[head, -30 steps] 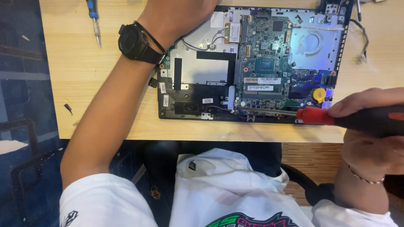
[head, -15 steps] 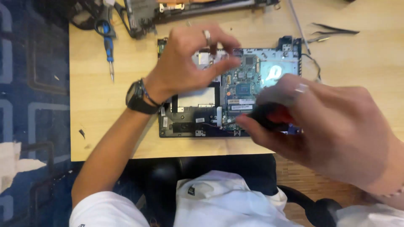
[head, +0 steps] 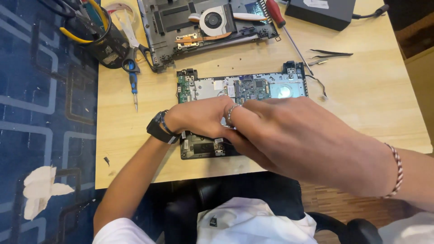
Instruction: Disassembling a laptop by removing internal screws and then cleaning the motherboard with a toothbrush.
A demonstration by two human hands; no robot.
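An opened laptop base (head: 253, 88) with a green circuit board and silver shielding lies in the middle of the wooden table (head: 361, 104). My left hand (head: 199, 117), with a black watch on the wrist and a ring on one finger, rests on the middle of the board with its fingers curled down. My right hand (head: 298, 140), with a red-and-white cord on the wrist, reaches in from the right, covers the board's lower right part and meets the left hand's fingers. Both hands' fingertips are hidden, so I cannot tell what they hold.
A second laptop chassis (head: 181, 22) with a fan (head: 212, 20) lies at the back. Beside it are a red-handled screwdriver (head: 276, 14), a black power brick (head: 321, 9) and tweezers (head: 332, 53). On the left are a blue screwdriver (head: 133, 86), scissors (head: 131, 40) and a black tool cup (head: 99, 40).
The view has pulled back and shows more of the table. My right hand has moved left across the board to meet my left hand. The red-handled tool it held is no longer visible.
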